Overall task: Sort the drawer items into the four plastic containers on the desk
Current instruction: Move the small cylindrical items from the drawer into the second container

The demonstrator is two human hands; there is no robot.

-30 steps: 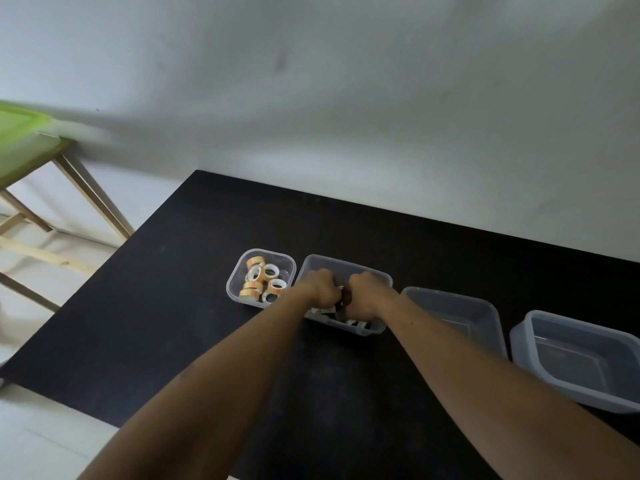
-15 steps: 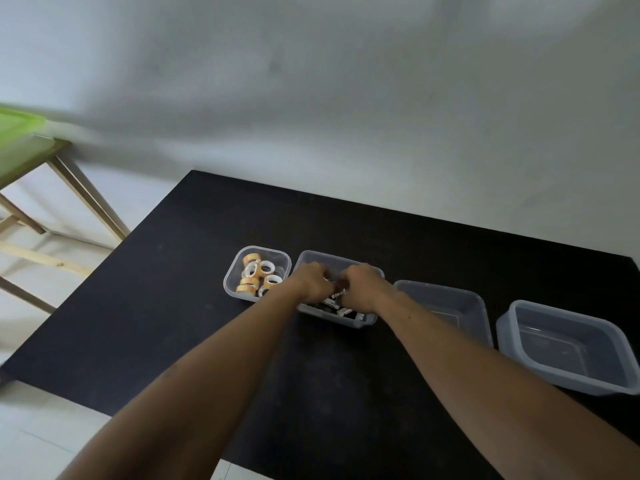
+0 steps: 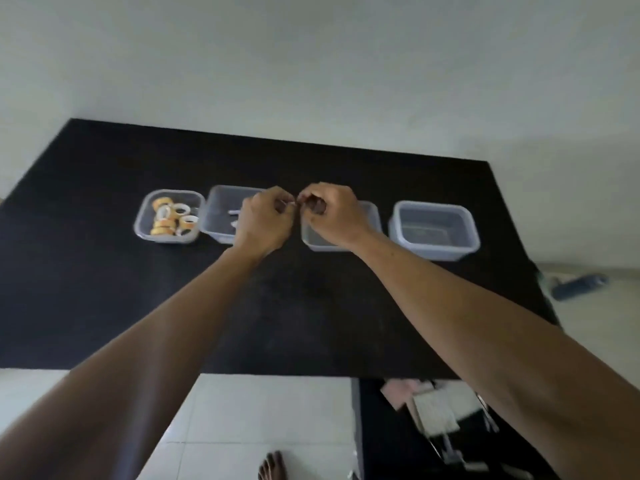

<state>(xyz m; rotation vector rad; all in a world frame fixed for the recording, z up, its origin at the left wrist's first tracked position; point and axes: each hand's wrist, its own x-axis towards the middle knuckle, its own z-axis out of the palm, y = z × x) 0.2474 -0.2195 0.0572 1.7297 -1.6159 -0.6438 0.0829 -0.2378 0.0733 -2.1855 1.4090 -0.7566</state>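
Note:
Four clear plastic containers stand in a row on the black desk. The leftmost container holds several orange and white tape rolls. The second container has a few small pale items in it. My left hand hovers over its right side with fingers curled. My right hand is over the third container, fingers curled around a small dark item. The fingertips of both hands meet on a tiny pale piece; I cannot tell what it is. The fourth container looks empty.
An open dark drawer at the bottom right holds papers and metal pieces. A bare foot stands on the white tiled floor. A blue object lies on the floor past the desk's right edge.
Both hands have lifted out of the second container and shifted right, to between the second and third containers. The view has swung right and down, and now shows the drawer.

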